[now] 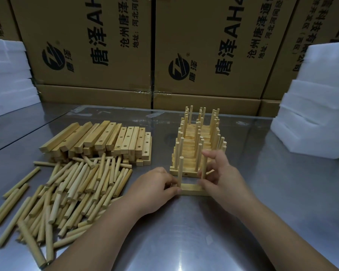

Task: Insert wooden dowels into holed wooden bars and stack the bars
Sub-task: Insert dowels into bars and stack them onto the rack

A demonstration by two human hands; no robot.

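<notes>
Holed wooden bar [191, 189], pale and short, lies flat on the shiny steel counter [204, 241] at lower centre of the frame, just in front of the finished rows. Two round wooden dowels stand upright in it: left dowel [181, 169] near its left end, right dowel [203, 165] toward its right end. The gap between them looks unfilled. Fingers hide part of the bar, so an empty hole there is likely, not certain.

Left hand [155, 185]: fingers curled, pinching the bar's left end at the foot of the left dowel.
Right hand [218, 173]: fingers wrapped loosely round the right dowel, thumb down at the bar's right end.

Done: stepped stack of finished bars [196, 137], each bristling with upright dowels, reaching from centre toward upper centre, several tiers deep.

Left to do: heap of empty holed bars [110, 137] at centre left, and a big loose pile of dowels [76, 188] at lower left. Judging by those heaps, a good share of the stock is unassembled. The present bar probably needs one more dowel, then goes against the stack.

Background: printed cardboard cartons [86, 45] across the top, white foam slabs [317, 114] at the right edge.
</notes>
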